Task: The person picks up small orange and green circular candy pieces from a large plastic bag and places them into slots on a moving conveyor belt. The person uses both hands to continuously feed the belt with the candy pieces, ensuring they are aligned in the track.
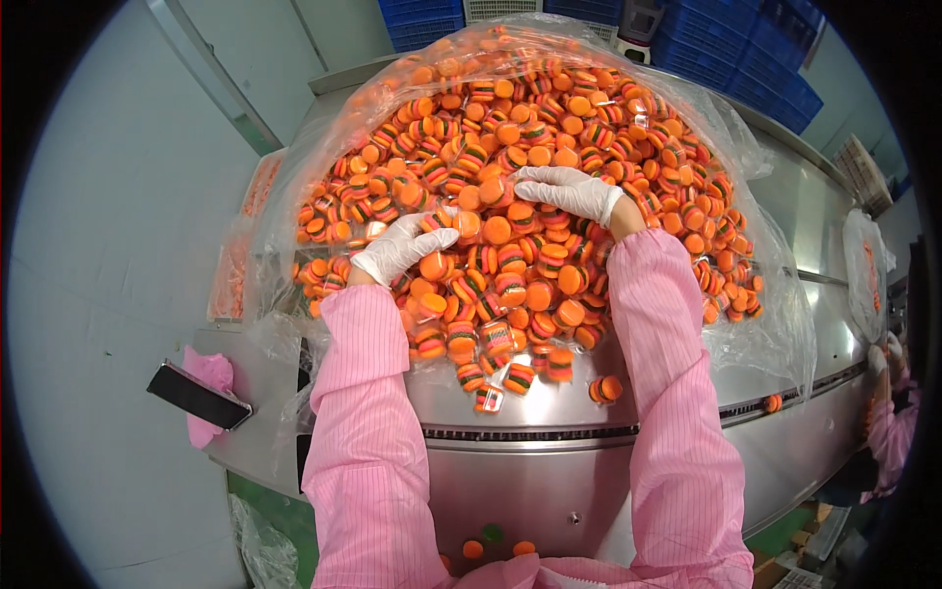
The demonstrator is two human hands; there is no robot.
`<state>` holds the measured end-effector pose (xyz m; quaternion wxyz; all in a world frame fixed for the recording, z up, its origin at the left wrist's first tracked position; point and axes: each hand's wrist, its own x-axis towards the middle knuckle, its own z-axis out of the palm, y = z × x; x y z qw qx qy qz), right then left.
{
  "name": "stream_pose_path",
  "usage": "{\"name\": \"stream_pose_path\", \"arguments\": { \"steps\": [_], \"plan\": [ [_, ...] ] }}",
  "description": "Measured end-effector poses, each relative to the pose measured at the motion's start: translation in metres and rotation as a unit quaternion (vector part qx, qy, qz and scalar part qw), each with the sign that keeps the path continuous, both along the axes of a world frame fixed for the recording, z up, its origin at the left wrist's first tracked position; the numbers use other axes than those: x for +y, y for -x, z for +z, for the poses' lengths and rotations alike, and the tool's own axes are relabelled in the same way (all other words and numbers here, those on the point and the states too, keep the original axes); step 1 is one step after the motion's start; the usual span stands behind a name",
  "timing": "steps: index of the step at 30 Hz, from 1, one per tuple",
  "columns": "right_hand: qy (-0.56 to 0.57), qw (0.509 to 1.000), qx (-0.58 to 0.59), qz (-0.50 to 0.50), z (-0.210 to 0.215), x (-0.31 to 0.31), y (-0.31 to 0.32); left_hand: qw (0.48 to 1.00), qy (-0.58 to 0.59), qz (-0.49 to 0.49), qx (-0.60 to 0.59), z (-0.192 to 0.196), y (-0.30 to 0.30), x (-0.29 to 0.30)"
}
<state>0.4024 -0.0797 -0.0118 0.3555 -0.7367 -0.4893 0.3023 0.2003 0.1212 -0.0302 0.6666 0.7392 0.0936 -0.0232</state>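
Note:
A large heap of small burger-shaped candies (510, 231), orange with pink and green layers and many in clear wrappers, fills an opened clear plastic bag (775, 285). My left hand (397, 247), in a white glove, lies at the heap's left front with thumb and fingers apart, touching candies. Further back and to the right, my right hand (571, 192), gloved the same way, reaches over the heap with its fingers stretched out. Neither hand appears to grip a candy, though some fingertips are partly hidden among them.
A steel worktable (530, 398) carries the heap, and a dark conveyor slot (530, 433) runs along its front. One loose candy (773, 403) sits on that slot at right. A phone-like black slab (199, 396) stands at left. Blue crates (726, 59) are stacked behind. Another person's sleeve (893, 432) shows far right.

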Motion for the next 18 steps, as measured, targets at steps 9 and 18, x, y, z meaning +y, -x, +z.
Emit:
{"name": "stream_pose_path", "arguments": {
  "steps": [9, 18],
  "plan": [
    [0.044, 0.995, -0.083, -0.017, 0.008, -0.012, 0.023, 0.996, -0.082, 0.012, 0.015, -0.002, 0.015, -0.016],
    [0.154, 0.969, -0.191, -0.004, 0.045, -0.01, 0.031, 0.971, -0.23, -0.04, 0.047, 0.052, 0.025, -0.015]
  ]
}}
